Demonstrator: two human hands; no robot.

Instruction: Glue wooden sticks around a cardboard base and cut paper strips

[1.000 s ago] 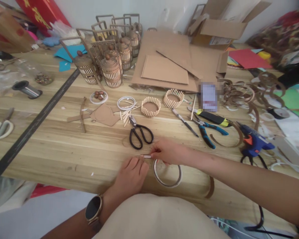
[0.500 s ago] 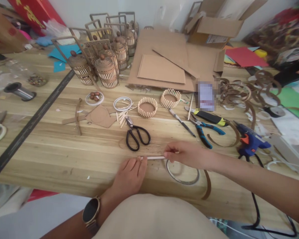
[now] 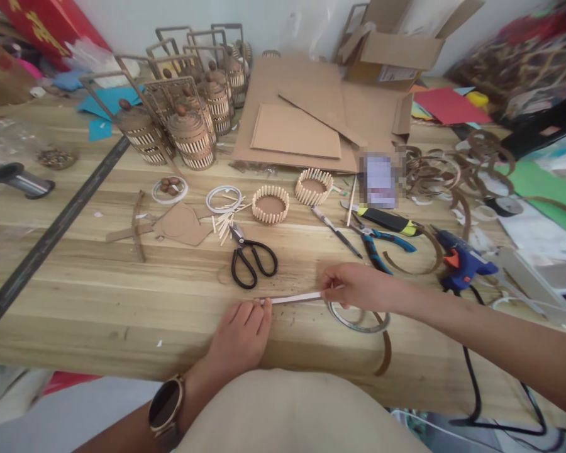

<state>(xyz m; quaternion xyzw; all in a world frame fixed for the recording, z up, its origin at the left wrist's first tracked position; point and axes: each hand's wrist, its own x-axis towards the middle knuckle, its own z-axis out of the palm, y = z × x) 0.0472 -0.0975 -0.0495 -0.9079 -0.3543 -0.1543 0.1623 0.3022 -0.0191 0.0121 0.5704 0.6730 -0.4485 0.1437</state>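
A narrow white strip of tape [image 3: 296, 298], with a brown edge showing along it, stretches between my hands just above or on the table. My left hand [image 3: 242, 333] presses its left end to the wood with the fingers together. The thumb and fingers of my right hand [image 3: 353, 286] pinch the right end. Under the right hand lies a thin ring-shaped roll of tape [image 3: 358, 327], partly covered by it. A brown strip [image 3: 385, 355] curves out beside the roll. Black-handled scissors [image 3: 252, 258] rest beyond the white strip.
Two stick-walled rings [image 3: 270, 204], loose sticks [image 3: 224, 228], pliers [image 3: 380, 248], a utility knife [image 3: 389, 220] and a pen [image 3: 337, 231] lie ahead. A glue gun [image 3: 465, 261] stands right. Small lidded baskets [image 3: 192, 139] and cardboard [image 3: 297, 132] fill the back.
My right hand has moved right, away from the left, and a longer stretch of white strip shows between them. The tape roll has shifted right with it. The view has shifted slightly.
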